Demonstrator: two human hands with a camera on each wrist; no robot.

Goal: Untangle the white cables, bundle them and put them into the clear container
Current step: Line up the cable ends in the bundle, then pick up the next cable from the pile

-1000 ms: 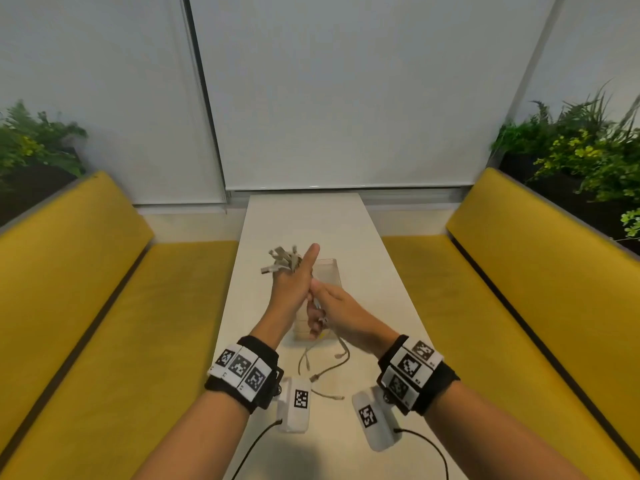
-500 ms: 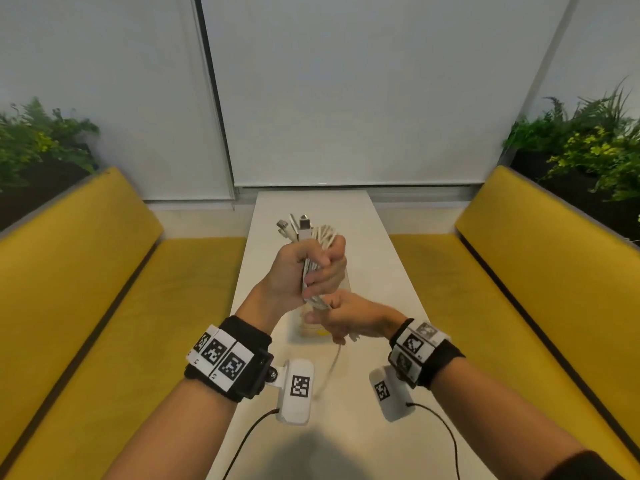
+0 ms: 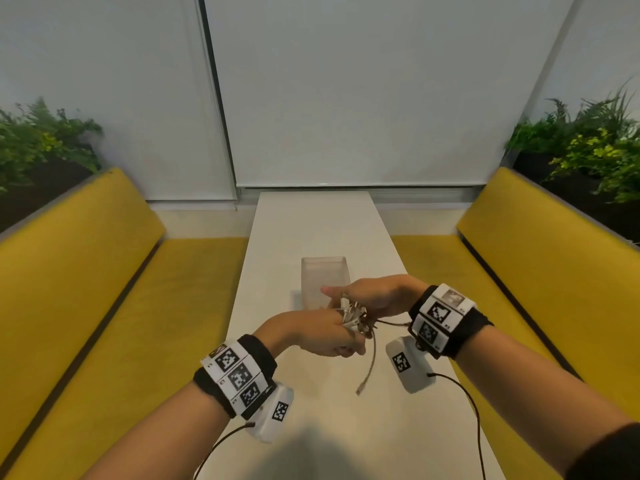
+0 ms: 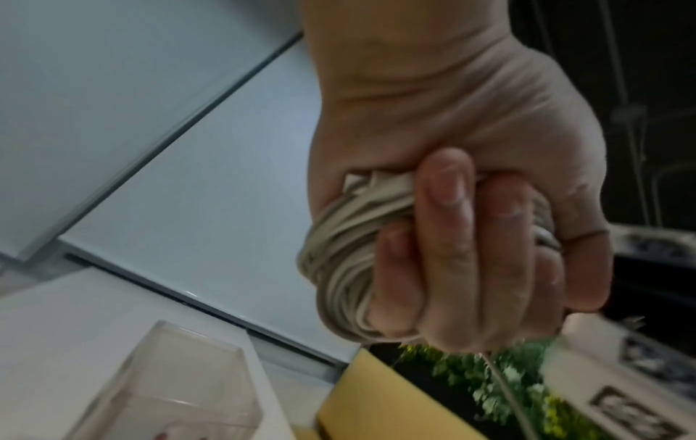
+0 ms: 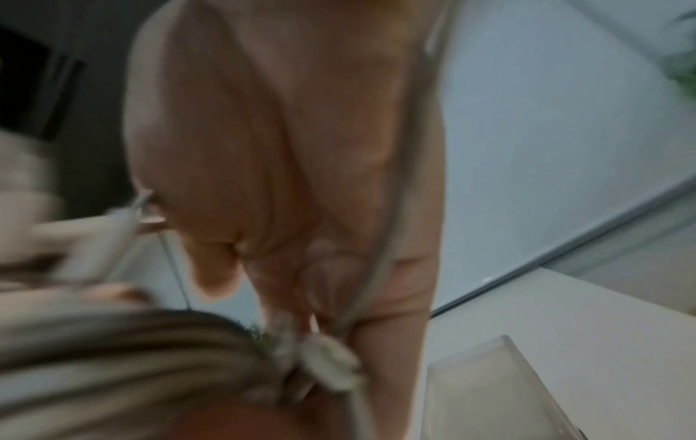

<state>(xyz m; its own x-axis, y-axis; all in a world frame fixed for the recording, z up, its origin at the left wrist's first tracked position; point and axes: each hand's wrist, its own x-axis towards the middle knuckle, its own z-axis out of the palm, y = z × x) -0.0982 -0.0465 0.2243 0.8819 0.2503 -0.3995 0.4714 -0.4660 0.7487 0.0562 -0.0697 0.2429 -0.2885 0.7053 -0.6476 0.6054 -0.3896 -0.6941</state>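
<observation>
**White cables bundled in the left fist, above the near half of the table**

White cables (image 3: pixel 353 318) form a folded bundle held in the left hand (image 3: pixel 311 332). In the left wrist view the fingers (image 4: pixel 444 190) curl fully round the loops and clamp them against the palm. Connector ends stick out of the top of the fist. One loose end (image 3: pixel 369 367) hangs from the bundle toward the table (image 3: pixel 311 223), its plug near the surface; contact cannot be confirmed.

The right hand (image 3: pixel 377 296) sits just beyond the bundle, touching its connector end. A single strand (image 5: pixel 391 208) runs along the right palm in the blurred right wrist view; whether the fingers pinch it cannot be told.

The clear container (image 3: pixel 323 275) stands upright on the table just beyond both hands, its open top unobstructed. Its near edge is hidden behind the right hand.

The table is long, narrow and white, running away to a wall of pale roller blinds (image 3: pixel 346 91). Yellow benches (image 3: pixel 86 271) flank both long edges closely. Green plants (image 3: pixel 595 147) sit behind each backrest. The far half of the tabletop offers room for movement.
</observation>
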